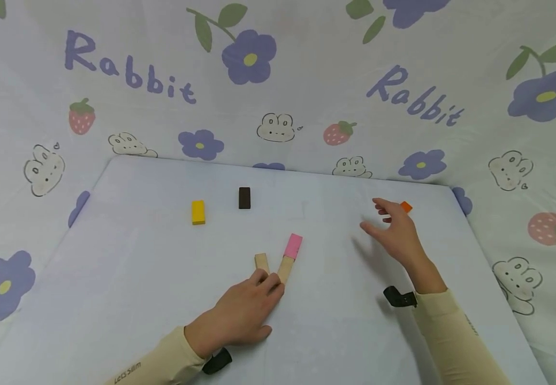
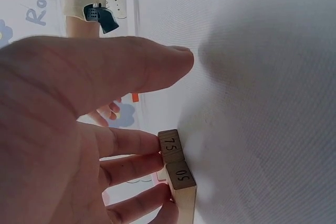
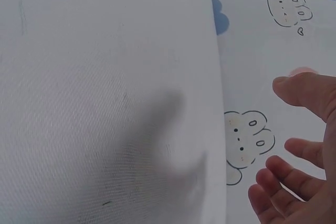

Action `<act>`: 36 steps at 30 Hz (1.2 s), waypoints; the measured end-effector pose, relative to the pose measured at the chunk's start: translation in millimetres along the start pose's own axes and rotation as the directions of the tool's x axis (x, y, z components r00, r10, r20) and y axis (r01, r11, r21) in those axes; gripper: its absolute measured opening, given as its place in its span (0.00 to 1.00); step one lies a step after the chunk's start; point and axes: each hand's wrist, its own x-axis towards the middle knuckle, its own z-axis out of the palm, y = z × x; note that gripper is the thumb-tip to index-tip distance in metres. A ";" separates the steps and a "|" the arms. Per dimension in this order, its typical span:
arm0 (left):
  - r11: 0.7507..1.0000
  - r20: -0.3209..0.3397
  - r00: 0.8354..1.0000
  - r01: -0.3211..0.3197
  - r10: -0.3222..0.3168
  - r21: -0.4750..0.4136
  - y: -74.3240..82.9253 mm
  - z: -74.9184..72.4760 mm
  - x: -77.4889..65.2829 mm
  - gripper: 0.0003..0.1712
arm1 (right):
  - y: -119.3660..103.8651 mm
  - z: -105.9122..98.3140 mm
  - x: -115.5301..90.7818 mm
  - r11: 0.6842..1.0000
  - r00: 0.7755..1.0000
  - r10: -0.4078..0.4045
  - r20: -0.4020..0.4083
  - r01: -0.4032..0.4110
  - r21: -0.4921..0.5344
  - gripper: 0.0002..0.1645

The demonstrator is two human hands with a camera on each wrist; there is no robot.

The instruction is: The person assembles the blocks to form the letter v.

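The left hand, not pinching, just touches two wooden blocks on the worktop; I'd press softly so they don't slide. Farther off, the right hand, spread and empty, hovers near the orange block.

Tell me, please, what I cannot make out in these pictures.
Head: near end of the right beige rectangular wooden block, covered by the left grip.
Head: full shape of the orange piece, partly covered by the right grip.
Left wrist: far end of the beige wooden block marked 50, cut by the bottom edge.
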 end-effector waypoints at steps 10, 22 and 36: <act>1.000 -0.008 1.000 -0.001 0.001 0.002 0.1 -1.2 -0.3 0.34 | 0.8 -6.2 3.2 1.000 1.000 0.001 -0.009 -0.001 -0.029 0.43; 1.000 -0.003 1.000 -0.005 0.005 0.018 -0.1 -2.1 -0.8 0.34 | 8.7 -14.0 6.3 0.999 1.000 0.025 -0.015 -0.026 -0.037 0.45; 1.000 0.000 1.000 -0.008 0.008 0.024 -0.6 -0.8 -0.7 0.35 | 22.9 -25.7 10.1 0.995 0.997 0.072 -0.025 -0.073 -0.071 0.45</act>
